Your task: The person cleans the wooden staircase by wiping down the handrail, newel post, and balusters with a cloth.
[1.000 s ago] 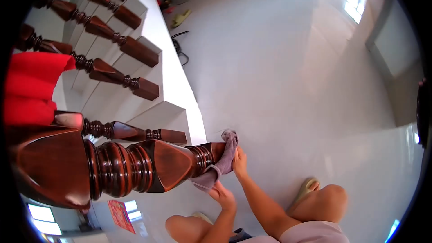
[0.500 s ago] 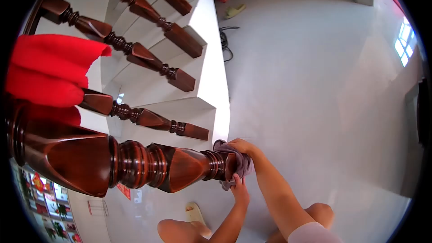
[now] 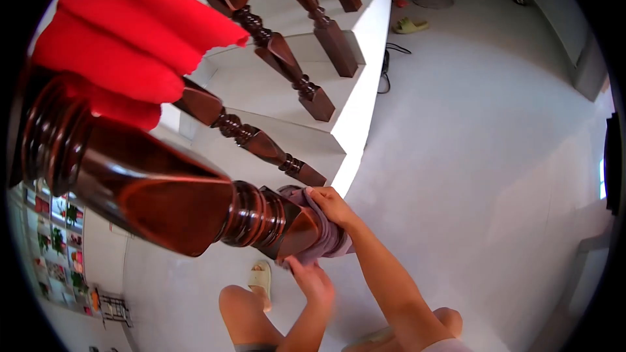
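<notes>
Likely soft and light, the mauve cloth (image 3: 334,241) wraps around the lower part of the glossy wooden newel post (image 3: 176,215); it should fold readily and hold best by its bunched edges. The right hand (image 3: 332,207) grips its upper fold; the left hand (image 3: 314,285) curls at its lower edge, blur hiding whether it pinches. Polish probably lets cloth slip.

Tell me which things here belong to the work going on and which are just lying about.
In use:
mauve cloth, with the left grip and right grip on it
dark wooden newel post, the cloth against its lower part

Lying about:
unworn yellow-green slipper
black cable
red cloth, untouched; its role is unclear
</notes>
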Demonstrator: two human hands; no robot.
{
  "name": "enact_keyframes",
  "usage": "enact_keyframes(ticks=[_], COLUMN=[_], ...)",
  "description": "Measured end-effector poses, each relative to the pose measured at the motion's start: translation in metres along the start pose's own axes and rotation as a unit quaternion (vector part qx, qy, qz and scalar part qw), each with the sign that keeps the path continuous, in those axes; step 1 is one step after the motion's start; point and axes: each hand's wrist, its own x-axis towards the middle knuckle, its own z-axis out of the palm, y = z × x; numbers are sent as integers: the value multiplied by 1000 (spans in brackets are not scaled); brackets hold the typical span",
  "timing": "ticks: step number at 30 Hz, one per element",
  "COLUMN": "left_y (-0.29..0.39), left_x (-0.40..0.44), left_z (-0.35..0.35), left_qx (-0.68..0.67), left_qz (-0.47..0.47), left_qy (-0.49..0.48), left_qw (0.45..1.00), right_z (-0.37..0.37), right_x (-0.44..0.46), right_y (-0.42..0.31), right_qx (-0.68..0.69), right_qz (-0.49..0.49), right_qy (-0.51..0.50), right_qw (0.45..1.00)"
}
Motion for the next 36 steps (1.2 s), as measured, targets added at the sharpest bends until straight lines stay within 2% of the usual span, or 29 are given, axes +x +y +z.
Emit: enact_keyframes(ticks=[1, 4, 5, 8, 10, 12, 13, 14, 15, 16, 17, 18, 20, 22, 23, 26, 27, 31, 32, 34, 35, 36], left_y=[1, -31, -37, -27, -45, -38, -18, -19, -21, -14, 17, 48, 99, 122, 120, 100, 94, 73, 75, 94, 113, 133], left_x=[14, 27, 30, 34, 63, 56, 42, 44, 47, 45, 33, 21, 19, 33, 43, 65, 66, 54, 51, 47, 45, 42], left_z=[5, 11, 9, 8, -27, -42, -41, -50, -60, -58, -36, -14, 29, 39, 37, 28, 31, 35, 36, 39, 44, 48], left_qx=[20, 82, 91, 103, 65, 11, -20, 18, 54, 52, 42, -70, -150, -96, -31, 127, 139, 84, 55, -23, -79, -134], left_qz=[-11, 97, 132, 74, 27, -35, -74, -22, 32, 130, 224, 269, 265, 185, 234, 353, 359, 283, 261, 224, 219, 212], left_qy=[16, 130, 126, 119, 65, 38, 35, 3, -24, -69, -115, -162, -168, -98, -100, -99, -99, -83, -75, -59, -64, -69], left_qw=[1000, 983, 979, 985, 995, 999, 996, 1000, 998, 988, 967, 947, 937, 973, 966, 921, 918, 952, 961, 972, 970, 966], right_z=[-8, -10, -11, -8, -2, 2, 1, 2, 5, 10, 34, 50, 71, 69, 67, 78, 85, 116, 125, 170, 151, 153], right_x=[15, 33, 33, 22, 12, -15, -30, -38, -41, -49, -68, -68, -62, -31, -19, -29, -41, -80, -80, -96, -83, -85], right_y=[23, 42, 41, 30, 17, 8, 2, -9, -13, -24, -92, -133, -181, -181, -182, -177, -185, -174, -155, -211, -172, -186], right_qx=[-84, -245, -251, -248, -182, -112, -79, -44, 53, 150, 269, 180, -3, -52, -80, -69, -30, -105, -40, -177, 290, 459], right_qz=[-61, -289, -258, -235, -93, 46, 13, -29, -61, -87, -112, -149, -200, -116, -80, -100, -100, -193, -256, -229, -251, -223], right_qy=[-82, -147, -159, -69, 15, 106, 124, 144, 160, 173, 167, 160, 142, 64, 25, 113, 94, 234, 290, 423, 373, 275], right_qw=[991, 914, 920, 937, 979, 987, 989, 988, 984, 970, 942, 959, 969, 990, 993, 986, 990, 947, 921, 859, 845, 815])
